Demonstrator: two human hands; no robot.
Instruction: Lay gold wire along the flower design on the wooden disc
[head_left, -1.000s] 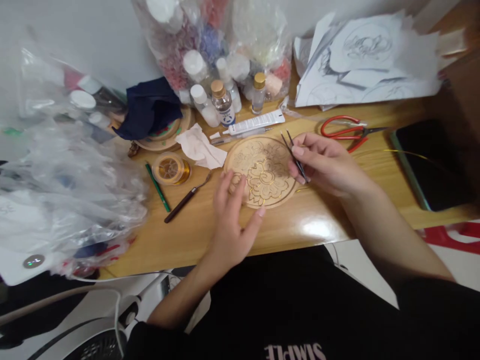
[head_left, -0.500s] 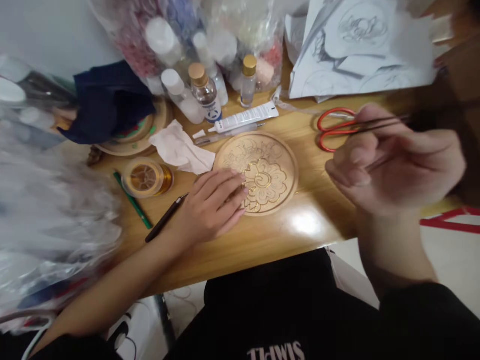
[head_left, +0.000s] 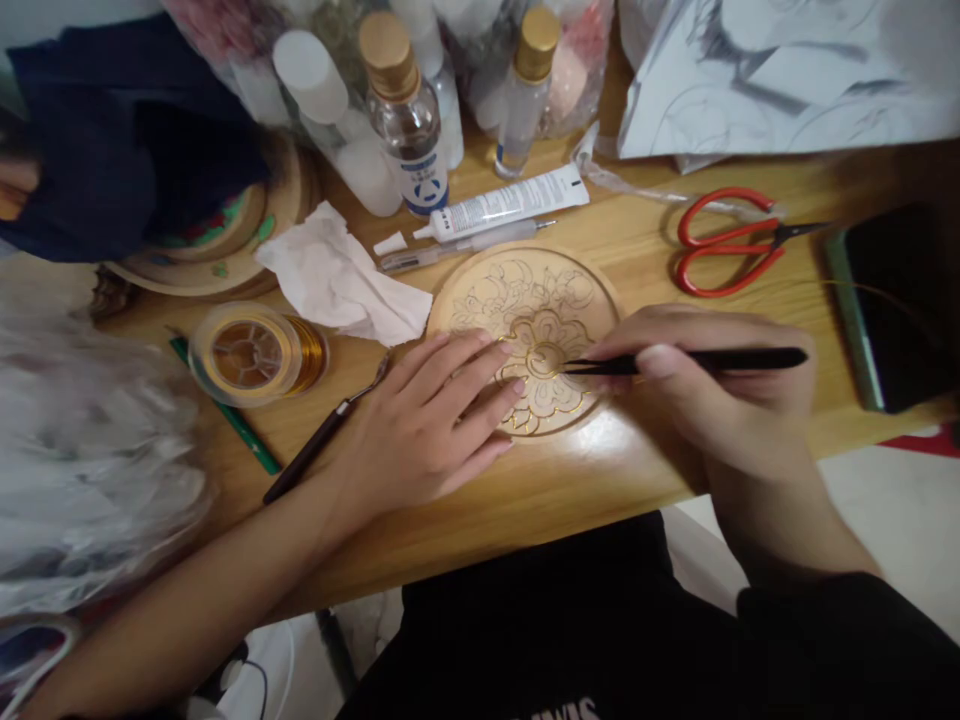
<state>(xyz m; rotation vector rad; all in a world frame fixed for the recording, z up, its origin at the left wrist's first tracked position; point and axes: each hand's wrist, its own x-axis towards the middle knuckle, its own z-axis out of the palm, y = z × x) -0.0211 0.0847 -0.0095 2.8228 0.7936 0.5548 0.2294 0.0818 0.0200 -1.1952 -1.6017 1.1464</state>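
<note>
A round wooden plaque (head_left: 480, 285) lies on the table, drawn with pencil flowers. Gold wire (head_left: 551, 412) follows the outline of its large flower. My left hand (head_left: 435, 420) rests flat with fingers apart over the plaque's lower left edge. Black tweezers (head_left: 720, 358) are gripped in my right hand (head_left: 720, 400), their tips at the flower's centre. Whether the tips pinch anything is too small to tell. Left of my left hand lie a dark-handled tool (head_left: 311, 450), a green pencil (head_left: 240, 430) and a spool of gold wire (head_left: 259, 355).
Red-handled scissors (head_left: 731, 285) and a dark phone (head_left: 892, 310) lie to the right. Behind the plaque are a white tube (head_left: 510, 203), a pen (head_left: 465, 248), a gold-capped bottle (head_left: 409, 130) and a crumpled tissue (head_left: 345, 280). Paper sketches (head_left: 795, 80) lie at the back right.
My right hand has come down and left from its raised place by the scissors to the plaque, with the tweezers in it. My left hand stays on the plaque. The view has moved closer.
</note>
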